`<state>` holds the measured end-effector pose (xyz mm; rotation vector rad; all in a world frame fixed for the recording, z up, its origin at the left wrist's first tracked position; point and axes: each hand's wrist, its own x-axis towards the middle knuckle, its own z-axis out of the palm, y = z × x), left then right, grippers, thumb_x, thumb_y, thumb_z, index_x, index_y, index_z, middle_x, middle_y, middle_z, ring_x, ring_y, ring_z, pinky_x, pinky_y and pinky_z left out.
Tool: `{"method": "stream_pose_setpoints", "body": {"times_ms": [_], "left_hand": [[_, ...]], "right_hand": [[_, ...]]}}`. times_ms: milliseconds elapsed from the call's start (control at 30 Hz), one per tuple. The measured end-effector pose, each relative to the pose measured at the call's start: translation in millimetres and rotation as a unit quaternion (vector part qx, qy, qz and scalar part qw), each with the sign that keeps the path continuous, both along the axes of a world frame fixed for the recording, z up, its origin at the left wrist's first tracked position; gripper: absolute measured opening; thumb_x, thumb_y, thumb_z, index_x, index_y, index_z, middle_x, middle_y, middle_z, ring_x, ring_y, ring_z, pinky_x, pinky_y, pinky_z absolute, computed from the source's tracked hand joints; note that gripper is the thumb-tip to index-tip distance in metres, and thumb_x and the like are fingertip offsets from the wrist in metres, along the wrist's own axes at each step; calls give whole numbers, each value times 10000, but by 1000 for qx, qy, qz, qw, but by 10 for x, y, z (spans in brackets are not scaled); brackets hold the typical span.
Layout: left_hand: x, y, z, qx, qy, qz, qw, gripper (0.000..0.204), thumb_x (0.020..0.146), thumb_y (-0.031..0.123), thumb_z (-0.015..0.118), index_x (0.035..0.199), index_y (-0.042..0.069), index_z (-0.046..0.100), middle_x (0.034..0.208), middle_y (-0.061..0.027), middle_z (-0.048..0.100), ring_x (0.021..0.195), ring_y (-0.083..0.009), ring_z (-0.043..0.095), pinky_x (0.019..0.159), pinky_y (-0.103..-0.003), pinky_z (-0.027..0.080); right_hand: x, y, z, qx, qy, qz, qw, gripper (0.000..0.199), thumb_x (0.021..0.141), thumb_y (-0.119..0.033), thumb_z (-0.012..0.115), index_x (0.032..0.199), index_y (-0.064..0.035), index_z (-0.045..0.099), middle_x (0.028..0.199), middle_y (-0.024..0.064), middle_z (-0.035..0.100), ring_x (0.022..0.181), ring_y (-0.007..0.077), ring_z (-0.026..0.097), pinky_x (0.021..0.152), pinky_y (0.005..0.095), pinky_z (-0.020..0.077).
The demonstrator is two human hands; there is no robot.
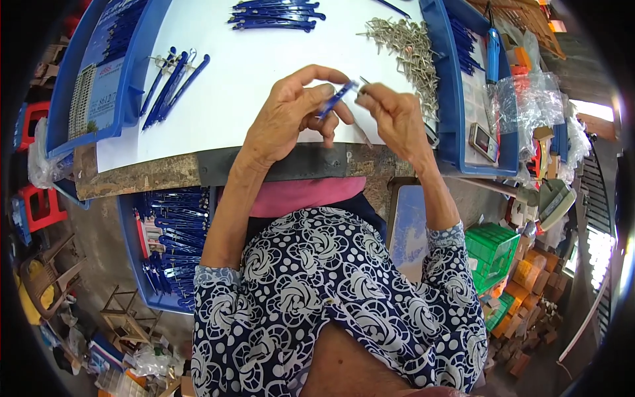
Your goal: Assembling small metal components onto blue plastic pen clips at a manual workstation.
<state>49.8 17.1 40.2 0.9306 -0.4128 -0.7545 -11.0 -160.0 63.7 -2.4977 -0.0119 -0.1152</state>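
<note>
Above the near edge of the white-covered table, my left hand [294, 106] pinches a slim, shiny blue piece [335, 99] between thumb and fingers, slanting up to the right. Close to its upper end, my right hand [395, 118] has thumb and forefinger pressed together on a small, thin metal part [363, 82], partly hidden by the fingertips. Beyond the right hand is a heap of small metal parts [403, 49]. On the left lie several slim blue pieces with metal bits attached [173, 86], and at the far side a stack of similar blue pieces [274, 14].
A blue tray [129, 99] borders the work surface on the left, another blue tray [453, 126] on the right. Below the table edge at left, a blue crate [155, 301] holds many blue pieces. A green crate [489, 255] stands at lower right, a red stool [41, 205] far left.
</note>
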Motion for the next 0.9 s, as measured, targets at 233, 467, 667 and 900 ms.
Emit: {"method": "stream_pose_setpoints", "body": {"times_ms": [233,467,667,900], "left_hand": [[157,-27,187,30,-33,15,999,392,876,207,446,1199,-14,420,778,-103,632,529,-13,331,421,-140,237],[5,-81,26,12,-95,45,994,473,908,240,436,1281,-15,296,708,-75,600,487,-19,328,410,-170,241],[44,68,303,5,-72,9,997,454,899,227,428,1262,-23,322,684,-103,612,485,-21,305,438,-162,244],[115,-10,33,34,-104,49,993,498,902,268,432,1284,-25,305,784,-108,627,514,-32,298,456,-163,277]], "right_hand": [[-163,192,268,58,45,148,986,133,789,-116,560,818,12,580,555,140,463,460,238,417,468,304,352],[-43,126,501,113,0,27,993,184,819,-167,578,871,7,600,585,-1,491,510,78,407,467,222,320],[-37,72,97,49,11,72,996,102,807,-45,531,880,8,579,557,102,456,511,118,445,489,274,368],[-104,249,441,146,21,69,987,206,809,-180,592,904,2,607,554,26,485,482,80,432,441,231,330]]}}
